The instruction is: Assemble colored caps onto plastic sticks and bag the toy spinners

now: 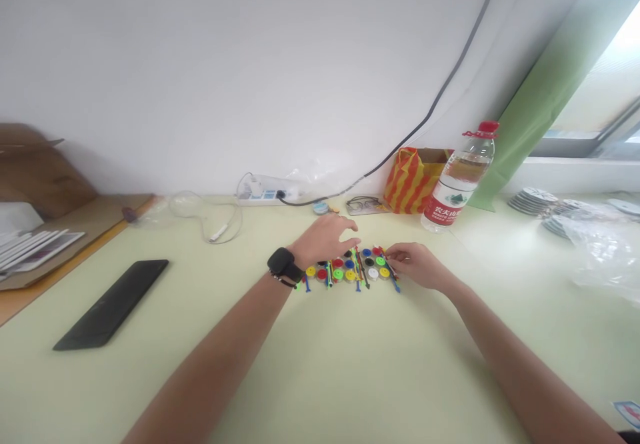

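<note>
Small round discs in red, yellow, green, blue, black and white point(373, 274) lie in close rows on the table. Thin coloured plastic sticks with arrow-like tips, such as a blue stick point(358, 287), lie in bunches between and across the discs. Above the far left part of the rows is my left hand point(325, 236), thumb and forefinger apart, holding nothing that I can see. At the right end, my right hand point(414, 263) has its fingertips drawn together beside the rightmost sticks point(397, 285); what is between them is hidden.
A water bottle point(457, 187) and a striped bag point(411, 184) stand behind my right hand. A power strip point(265, 194) with cables lies along the wall. To the left is a black flat slab point(113, 304); stacked discs point(533, 201) and clear plastic point(605, 244) are at right.
</note>
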Tool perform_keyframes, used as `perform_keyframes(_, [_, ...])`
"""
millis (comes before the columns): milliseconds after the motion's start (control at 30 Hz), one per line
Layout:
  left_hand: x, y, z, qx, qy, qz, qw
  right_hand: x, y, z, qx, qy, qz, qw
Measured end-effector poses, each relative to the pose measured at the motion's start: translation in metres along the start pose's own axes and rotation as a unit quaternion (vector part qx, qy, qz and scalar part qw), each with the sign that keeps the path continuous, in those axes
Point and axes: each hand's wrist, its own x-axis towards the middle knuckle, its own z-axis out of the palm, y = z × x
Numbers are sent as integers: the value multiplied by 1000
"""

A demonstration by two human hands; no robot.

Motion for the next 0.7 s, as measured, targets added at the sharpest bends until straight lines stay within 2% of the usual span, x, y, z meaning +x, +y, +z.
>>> perform_keyframes(100, [-2, -3, -13, -10, 19, -25, 999, 0, -1, 2, 12, 5, -6, 1000])
perform_keyframes(233, [-5, -9, -38, -32, 62, -25, 997, 1, -1, 0, -2, 7, -9, 1000])
perform_keyframes(333, [-15, -20, -54, -64, 91, -41, 993, 2, 4, -2, -35, 42, -6, 998])
perform_keyframes(400, [-27, -32, -57, -75, 110, -67, 989, 4, 9, -2, -32, 68, 4, 997])
perform_keyframes(567, [-75, -69, -40, -76, 122, -161, 976, 8, 20, 3, 78, 111, 60, 989])
perform_keyframes(700, [-116, -84, -17, -108, 146, -234, 955, 12, 24, 9, 111, 145, 95, 979])
